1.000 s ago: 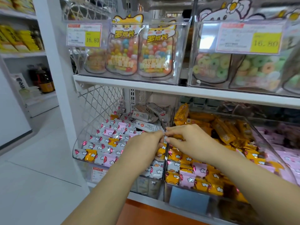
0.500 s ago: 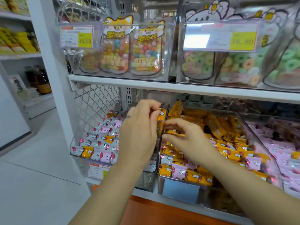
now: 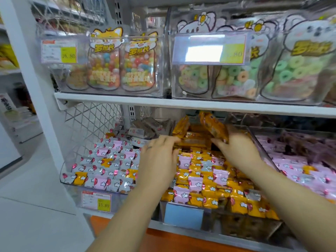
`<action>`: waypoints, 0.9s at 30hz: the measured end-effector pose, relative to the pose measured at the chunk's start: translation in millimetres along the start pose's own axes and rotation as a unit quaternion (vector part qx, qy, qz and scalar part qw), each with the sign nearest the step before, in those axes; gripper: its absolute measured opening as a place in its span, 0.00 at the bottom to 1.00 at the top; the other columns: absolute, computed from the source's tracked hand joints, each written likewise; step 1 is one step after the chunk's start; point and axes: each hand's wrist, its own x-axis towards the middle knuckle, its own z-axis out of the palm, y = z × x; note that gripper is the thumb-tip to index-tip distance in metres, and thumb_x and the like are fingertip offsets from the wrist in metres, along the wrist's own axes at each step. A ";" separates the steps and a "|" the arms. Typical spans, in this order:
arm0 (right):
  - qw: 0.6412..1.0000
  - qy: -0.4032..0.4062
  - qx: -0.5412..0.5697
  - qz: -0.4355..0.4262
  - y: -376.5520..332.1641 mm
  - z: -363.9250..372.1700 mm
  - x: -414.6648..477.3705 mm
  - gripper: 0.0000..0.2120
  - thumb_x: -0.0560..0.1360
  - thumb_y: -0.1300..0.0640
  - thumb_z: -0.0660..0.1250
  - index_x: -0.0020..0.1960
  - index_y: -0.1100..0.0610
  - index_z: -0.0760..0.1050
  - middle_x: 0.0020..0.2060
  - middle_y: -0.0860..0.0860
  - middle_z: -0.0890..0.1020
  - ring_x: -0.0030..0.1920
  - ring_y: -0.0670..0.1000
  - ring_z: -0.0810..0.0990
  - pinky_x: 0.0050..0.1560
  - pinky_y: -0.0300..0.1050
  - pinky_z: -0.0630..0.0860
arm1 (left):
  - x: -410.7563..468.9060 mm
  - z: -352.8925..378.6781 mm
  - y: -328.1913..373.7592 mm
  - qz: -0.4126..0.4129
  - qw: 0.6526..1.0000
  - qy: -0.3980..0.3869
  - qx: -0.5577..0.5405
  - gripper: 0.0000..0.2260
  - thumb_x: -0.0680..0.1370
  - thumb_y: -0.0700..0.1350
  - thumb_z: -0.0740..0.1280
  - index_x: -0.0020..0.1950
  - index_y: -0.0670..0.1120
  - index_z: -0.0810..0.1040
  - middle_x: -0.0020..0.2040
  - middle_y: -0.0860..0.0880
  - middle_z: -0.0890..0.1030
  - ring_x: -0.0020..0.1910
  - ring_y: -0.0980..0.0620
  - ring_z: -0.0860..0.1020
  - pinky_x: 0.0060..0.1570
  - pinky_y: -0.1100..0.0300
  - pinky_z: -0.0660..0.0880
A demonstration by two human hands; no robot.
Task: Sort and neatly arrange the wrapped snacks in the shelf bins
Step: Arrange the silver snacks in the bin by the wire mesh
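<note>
Three clear shelf bins hold small wrapped snacks. The left bin has mostly silver and pink packets with a few orange ones mixed in. In the middle bin lie mostly orange packets, some pink ones, and long orange packets at the back. My right hand is shut on a long orange packet, tilted and raised at the back of the middle bin. My left hand reaches over the divider, fingertips at the long orange packets; its grip is blurred.
The right bin is filled with pink packets. Grey-brown packets lie at the back of the left bin. The white shelf just above carries clear boxes of candy bags with price tags. White floor lies to the left.
Both hands have moved from the divider toward the back of the middle bin. My right hand now has a long orange packet lifted up. The small orange packet is gone from my left fingers.
</note>
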 end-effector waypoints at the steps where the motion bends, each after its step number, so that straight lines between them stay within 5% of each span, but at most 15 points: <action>1: 1.000 0.004 0.005 0.003 0.0 3.6 7.5 0.25 0.75 0.49 0.66 0.66 0.61 0.65 0.56 0.63 0.77 0.55 0.62 0.76 0.49 0.49 0.71 | 1.1 3.1 -0.7 0.004 1.000 -0.013 0.012 0.14 0.81 0.49 0.59 0.67 0.56 0.70 0.65 0.56 0.72 0.64 0.53 0.68 0.65 0.55 0.62; 5: 0.999 -0.031 0.020 0.014 -6.7 10.8 25.8 0.26 0.78 0.54 0.62 0.72 0.61 0.59 0.67 0.62 0.68 0.65 0.62 0.68 0.65 0.54 0.66 | 3.7 11.3 -0.1 0.030 0.996 -0.057 0.057 0.14 0.81 0.51 0.58 0.66 0.58 0.72 0.65 0.57 0.72 0.66 0.54 0.65 0.68 0.55 0.60; 16: 0.997 -0.027 0.048 -0.063 28.5 -42.4 -6.8 0.12 0.77 0.60 0.63 0.57 0.52 0.79 0.53 0.48 0.82 0.51 0.47 0.78 0.46 0.34 0.65 | 1.0 17.1 32.0 0.069 0.995 -0.061 0.039 0.13 0.81 0.49 0.58 0.65 0.58 0.73 0.64 0.59 0.72 0.65 0.55 0.67 0.70 0.55 0.54; 21: 0.999 -0.017 0.010 -0.040 65.2 -78.0 -32.3 0.09 0.76 0.57 0.66 0.53 0.49 0.81 0.48 0.46 0.84 0.42 0.44 0.75 0.47 0.40 0.72 | -3.8 25.8 70.7 0.104 0.992 -0.067 0.019 0.13 0.81 0.49 0.58 0.64 0.58 0.73 0.63 0.59 0.73 0.63 0.54 0.69 0.66 0.57 0.57; 27: 1.000 -0.016 -0.012 0.020 120.8 -103.0 -54.2 0.09 0.75 0.60 0.66 0.52 0.52 0.82 0.46 0.49 0.84 0.48 0.51 0.80 0.48 0.44 0.74 | -9.5 40.6 126.2 0.145 0.986 -0.085 -0.018 0.14 0.81 0.49 0.58 0.66 0.56 0.72 0.64 0.57 0.72 0.62 0.53 0.70 0.60 0.59 0.63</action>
